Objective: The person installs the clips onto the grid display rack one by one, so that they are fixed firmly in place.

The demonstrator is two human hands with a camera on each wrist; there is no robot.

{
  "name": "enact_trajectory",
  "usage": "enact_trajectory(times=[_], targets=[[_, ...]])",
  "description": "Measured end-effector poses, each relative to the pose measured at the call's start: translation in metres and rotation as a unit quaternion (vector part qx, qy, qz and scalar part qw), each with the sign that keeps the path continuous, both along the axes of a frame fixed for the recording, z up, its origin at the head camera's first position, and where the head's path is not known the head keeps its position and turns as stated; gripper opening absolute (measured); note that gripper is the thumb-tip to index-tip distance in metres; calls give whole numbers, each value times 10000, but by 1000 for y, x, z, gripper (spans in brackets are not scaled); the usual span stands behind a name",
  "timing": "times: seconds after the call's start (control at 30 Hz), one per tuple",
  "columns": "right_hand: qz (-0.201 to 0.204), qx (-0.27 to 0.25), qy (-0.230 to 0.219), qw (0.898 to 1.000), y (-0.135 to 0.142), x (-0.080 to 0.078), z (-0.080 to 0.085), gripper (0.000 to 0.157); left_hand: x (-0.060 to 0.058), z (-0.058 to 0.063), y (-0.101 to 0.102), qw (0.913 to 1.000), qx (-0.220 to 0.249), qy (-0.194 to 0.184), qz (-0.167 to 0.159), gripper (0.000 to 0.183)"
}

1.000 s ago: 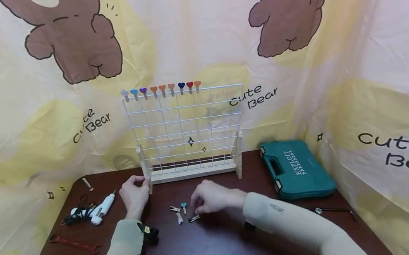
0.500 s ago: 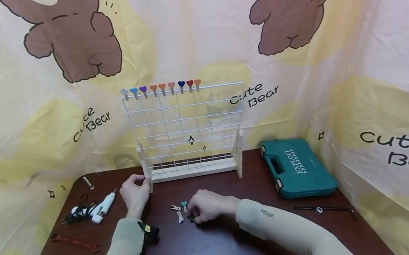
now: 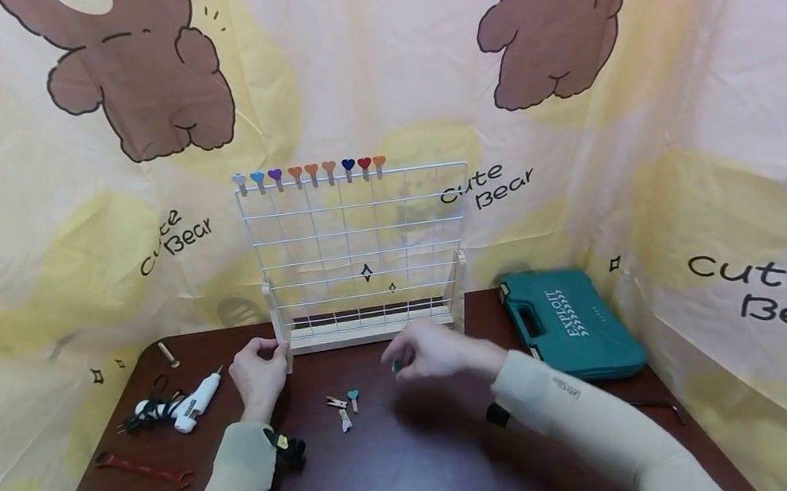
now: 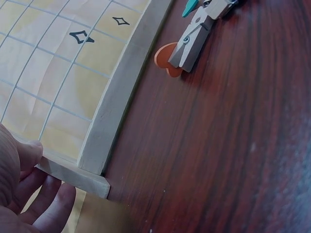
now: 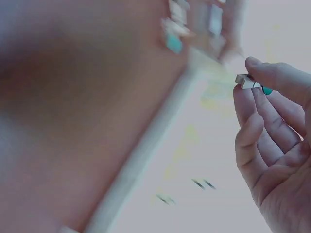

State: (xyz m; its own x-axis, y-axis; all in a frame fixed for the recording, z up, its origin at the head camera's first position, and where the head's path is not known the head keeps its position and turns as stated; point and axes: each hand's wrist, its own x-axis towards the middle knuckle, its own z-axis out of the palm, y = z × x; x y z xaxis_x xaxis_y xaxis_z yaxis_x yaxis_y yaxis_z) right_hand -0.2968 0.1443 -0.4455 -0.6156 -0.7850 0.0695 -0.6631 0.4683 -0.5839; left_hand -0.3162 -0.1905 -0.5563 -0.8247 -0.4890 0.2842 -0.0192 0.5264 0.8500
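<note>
A white wire grid rack in a wooden stand (image 3: 374,333) stands at the back of the table, several heart-topped clothespins (image 3: 312,175) clipped in a row along the left part of its top wire. At the stand's left foot (image 4: 73,175), my left hand (image 3: 260,378) grips the wood, thumb above and fingers curled beneath. Thumb and forefinger of my right hand (image 3: 433,349) pinch a small wooden clothespin (image 5: 247,81) with a green heart, raised in front of the stand's right half. Three loose clothespins lie between the hands, one with a teal heart (image 3: 353,395).
To the left lie a white glue gun (image 3: 190,407) with its dark cord, a red wrench (image 3: 145,468) and a bolt (image 3: 169,355). A green tool case (image 3: 575,326) sits at the back right, with a thin dark rod (image 3: 658,403) partly behind the right sleeve.
My right hand has picked a green-hearted clothespin off the table and carried it up and to the right, toward the rack. My left hand has stayed at the stand's foot.
</note>
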Motion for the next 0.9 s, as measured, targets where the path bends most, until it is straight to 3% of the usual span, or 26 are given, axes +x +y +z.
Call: enact_trajectory(times=[0.27, 0.4, 0.53, 0.67, 0.9], targets=[[-801, -1132, 280, 9899, 37, -30, 110, 21, -1, -1, -1, 10000, -44, 64, -16, 13], [-1434, -1679, 402, 9745, 43, -45, 168, 19, -1, -2, -1, 10000, -61, 71, -12, 14], [-1978, -2044, 1117, 9522, 41, -62, 213, 18, -1, -2, -1, 10000, -58, 43, -11, 14], [-2261, -2215, 1391, 9383, 32, -80, 233, 18, 0, -1, -2, 10000, -27, -20, -11, 15], [-2443, -2058, 1241, 9395, 21, -106, 226, 16, 0, 0, -1, 10000, -30, -5, -10, 14]])
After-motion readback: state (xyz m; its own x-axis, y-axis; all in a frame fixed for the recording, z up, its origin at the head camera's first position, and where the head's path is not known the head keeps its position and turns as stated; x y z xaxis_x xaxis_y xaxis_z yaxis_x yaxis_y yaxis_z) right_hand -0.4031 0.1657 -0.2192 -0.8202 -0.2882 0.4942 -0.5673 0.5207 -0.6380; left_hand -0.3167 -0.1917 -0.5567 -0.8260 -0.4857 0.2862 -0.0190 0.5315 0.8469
